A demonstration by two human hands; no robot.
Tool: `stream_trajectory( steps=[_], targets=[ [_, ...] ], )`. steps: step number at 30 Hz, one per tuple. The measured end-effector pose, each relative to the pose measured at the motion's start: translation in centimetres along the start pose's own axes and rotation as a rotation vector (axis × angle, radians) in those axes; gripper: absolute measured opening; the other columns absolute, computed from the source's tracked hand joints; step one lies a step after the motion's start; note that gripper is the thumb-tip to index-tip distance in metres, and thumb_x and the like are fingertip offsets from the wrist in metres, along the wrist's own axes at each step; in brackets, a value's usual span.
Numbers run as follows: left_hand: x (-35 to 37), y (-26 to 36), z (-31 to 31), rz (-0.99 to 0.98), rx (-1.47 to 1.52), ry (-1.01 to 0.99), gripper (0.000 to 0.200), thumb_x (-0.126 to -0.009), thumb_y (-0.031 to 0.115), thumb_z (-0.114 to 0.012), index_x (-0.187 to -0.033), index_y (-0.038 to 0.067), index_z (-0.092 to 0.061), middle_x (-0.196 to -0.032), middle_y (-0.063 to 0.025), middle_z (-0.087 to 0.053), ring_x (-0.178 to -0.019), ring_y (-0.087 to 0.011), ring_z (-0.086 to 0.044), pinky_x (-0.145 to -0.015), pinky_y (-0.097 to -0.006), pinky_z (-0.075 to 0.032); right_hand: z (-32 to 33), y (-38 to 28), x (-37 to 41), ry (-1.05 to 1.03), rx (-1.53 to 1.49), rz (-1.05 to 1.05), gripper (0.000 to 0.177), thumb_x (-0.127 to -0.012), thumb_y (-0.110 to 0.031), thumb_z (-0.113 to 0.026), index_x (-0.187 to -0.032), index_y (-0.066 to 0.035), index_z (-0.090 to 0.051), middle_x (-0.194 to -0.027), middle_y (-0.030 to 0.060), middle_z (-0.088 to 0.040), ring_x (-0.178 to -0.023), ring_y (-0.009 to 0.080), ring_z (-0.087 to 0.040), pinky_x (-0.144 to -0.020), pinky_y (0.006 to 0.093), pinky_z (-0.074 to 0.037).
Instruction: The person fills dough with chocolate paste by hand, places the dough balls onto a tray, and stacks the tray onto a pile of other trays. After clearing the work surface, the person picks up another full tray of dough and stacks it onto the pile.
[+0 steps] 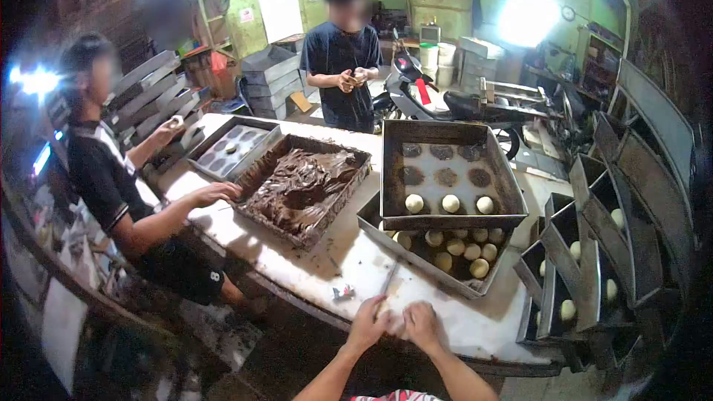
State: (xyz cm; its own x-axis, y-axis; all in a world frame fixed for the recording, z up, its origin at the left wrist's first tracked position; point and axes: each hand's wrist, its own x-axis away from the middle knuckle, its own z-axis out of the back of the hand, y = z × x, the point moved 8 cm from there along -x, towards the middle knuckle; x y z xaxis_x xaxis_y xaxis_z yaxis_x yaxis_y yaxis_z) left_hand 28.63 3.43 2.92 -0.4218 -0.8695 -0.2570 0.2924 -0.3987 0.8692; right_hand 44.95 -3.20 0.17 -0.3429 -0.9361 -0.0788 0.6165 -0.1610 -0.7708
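Observation:
Over the near edge of the white table, my left hand (368, 324) and my right hand (422, 324) are close together, both with curled fingers. Between them is a pale, motion-blurred piece of dough (397, 324), partly hidden by the fingers. Beyond my hands, a metal baking tray (454, 220) with dark round marks holds a row of three pale dough balls, the middle one (450, 204) among them. It rests on a lower tray (371, 226) filled with several more dough balls (471, 252). A small crumpled scrap (343, 292) lies past my left hand.
A wide tray of brown chocolate paste (301, 186) occupies the table's middle-left, beside another baking tray (266, 142). Stacked trays (575, 275) with dough balls lean at right. One person (108, 163) works at left, another (343, 59) across the table. A motorbike (423, 93) stands behind.

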Motion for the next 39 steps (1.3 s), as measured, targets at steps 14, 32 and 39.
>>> stream_trajectory(
  steps=[14, 32, 39],
  targets=[
    [-10.5, -2.2, 7.5, 0.118, 0.426, -0.473, 0.019, -0.083, 0.010, -0.059, -0.101, 0.002, -0.060, -0.097, -0.0120, -0.064, -0.093, -0.0218, -0.060, -0.080, -0.0317, -0.045, 0.8, -3.3, 2.9, 0.350, 0.500, -0.081, 0.012, -0.069, -0.012, -0.064, -0.077, -0.005, -0.059, -0.085, 0.0146, -0.054, -0.089, 0.0350, -0.049, -0.084, 0.0407, -0.039],
    [-7.7, -7.3, 9.8, 0.338, 0.681, -0.570, 0.021, -0.085, 0.012, -0.060, -0.103, 0.000, -0.060, -0.099, -0.0089, -0.063, -0.096, -0.0166, -0.057, -0.088, -0.0287, -0.042, 6.5, -9.2, -39.5, -0.018, 0.641, -0.100, 0.032, -0.076, -0.028, -0.061, -0.098, -0.005, -0.059, -0.100, 0.0187, -0.059, -0.091, 0.0327, -0.059, -0.081, 0.0401, -0.047],
    [-6.0, -9.5, 10.9, 0.431, 0.702, -0.443, 0.021, -0.086, 0.009, -0.059, -0.104, -0.001, -0.060, -0.100, -0.0095, -0.063, -0.096, -0.0149, -0.058, -0.088, -0.0280, -0.042, 10.4, -19.7, -26.4, 0.504, 0.309, 0.191, 0.021, -0.085, -0.023, -0.057, -0.085, -0.002, -0.059, -0.078, 0.0189, -0.060, -0.073, 0.0350, -0.059, -0.064, 0.0404, -0.046]
  ],
)
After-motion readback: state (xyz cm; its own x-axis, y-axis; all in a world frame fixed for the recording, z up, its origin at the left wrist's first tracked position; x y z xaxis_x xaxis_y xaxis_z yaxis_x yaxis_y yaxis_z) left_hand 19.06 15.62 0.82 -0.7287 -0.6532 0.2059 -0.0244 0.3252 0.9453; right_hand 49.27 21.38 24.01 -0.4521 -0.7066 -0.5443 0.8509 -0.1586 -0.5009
